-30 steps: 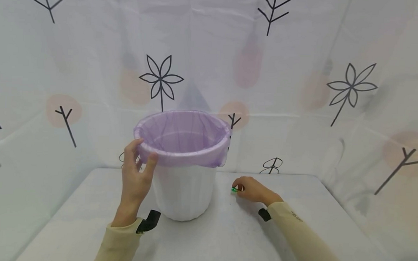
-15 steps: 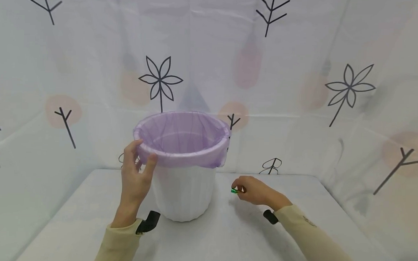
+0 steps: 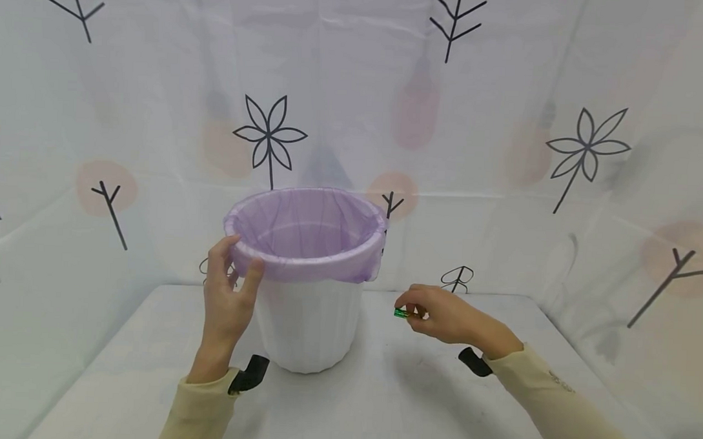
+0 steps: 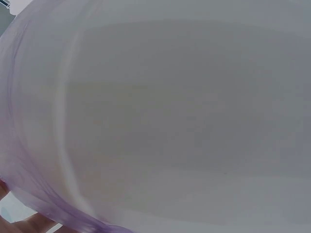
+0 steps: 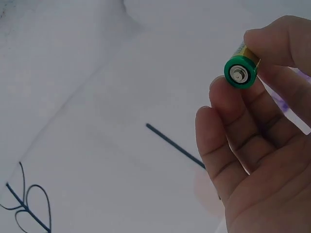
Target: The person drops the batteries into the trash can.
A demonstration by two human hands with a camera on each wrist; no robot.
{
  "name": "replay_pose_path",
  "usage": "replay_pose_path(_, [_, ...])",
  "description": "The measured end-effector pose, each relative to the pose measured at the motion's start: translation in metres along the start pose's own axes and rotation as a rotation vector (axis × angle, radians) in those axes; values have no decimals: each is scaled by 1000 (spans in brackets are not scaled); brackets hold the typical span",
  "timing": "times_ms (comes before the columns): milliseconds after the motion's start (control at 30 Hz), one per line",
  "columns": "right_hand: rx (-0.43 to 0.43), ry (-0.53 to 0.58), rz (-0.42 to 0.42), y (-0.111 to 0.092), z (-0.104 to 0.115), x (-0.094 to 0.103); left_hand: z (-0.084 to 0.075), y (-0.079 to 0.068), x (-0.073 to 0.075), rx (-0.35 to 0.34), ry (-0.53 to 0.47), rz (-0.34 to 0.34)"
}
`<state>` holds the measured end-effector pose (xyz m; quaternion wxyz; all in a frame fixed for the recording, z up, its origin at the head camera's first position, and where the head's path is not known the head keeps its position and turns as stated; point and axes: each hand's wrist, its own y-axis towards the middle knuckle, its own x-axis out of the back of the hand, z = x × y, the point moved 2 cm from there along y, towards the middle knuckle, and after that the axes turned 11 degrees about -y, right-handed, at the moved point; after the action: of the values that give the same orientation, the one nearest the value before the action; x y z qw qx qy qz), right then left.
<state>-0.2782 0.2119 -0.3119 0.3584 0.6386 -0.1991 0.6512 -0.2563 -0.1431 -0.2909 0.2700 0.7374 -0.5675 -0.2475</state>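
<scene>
A white trash bin (image 3: 309, 328) stands upright on the table, lined with a purple bag (image 3: 320, 270) folded over its rim. My left hand (image 3: 229, 302) grips the left side of that rim, thumb at the front and fingers farther round. In the left wrist view the bin's pale side (image 4: 184, 116) fills nearly everything, with a few fingers (image 4: 34, 223) at the lower corner. To the right of the bin, my right hand (image 3: 441, 313) pinches a small green-and-gold battery (image 5: 240, 70) between thumb and fingers, above the tabletop. The battery's metal terminal end faces the right wrist camera.
The white-covered table (image 3: 333, 412) has its back edge close to a hanging white cloth (image 3: 481, 159) printed with flowers and twigs. A dark wrist mount (image 3: 250, 374) sits on the left wrist, another mount (image 3: 474, 361) on the right.
My right hand has lifted a little off the table and shifted slightly to the right with the battery still pinched. The left hand and the bin stay in place.
</scene>
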Motion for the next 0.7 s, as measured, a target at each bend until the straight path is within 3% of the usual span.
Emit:
replay_pose_path(267, [53,-41,-50,0,16,31,0,1,1,-6,-4,0])
replay_pose_path(700, [253,-10,-232,7,43,80,0,0,0,-3,2,1])
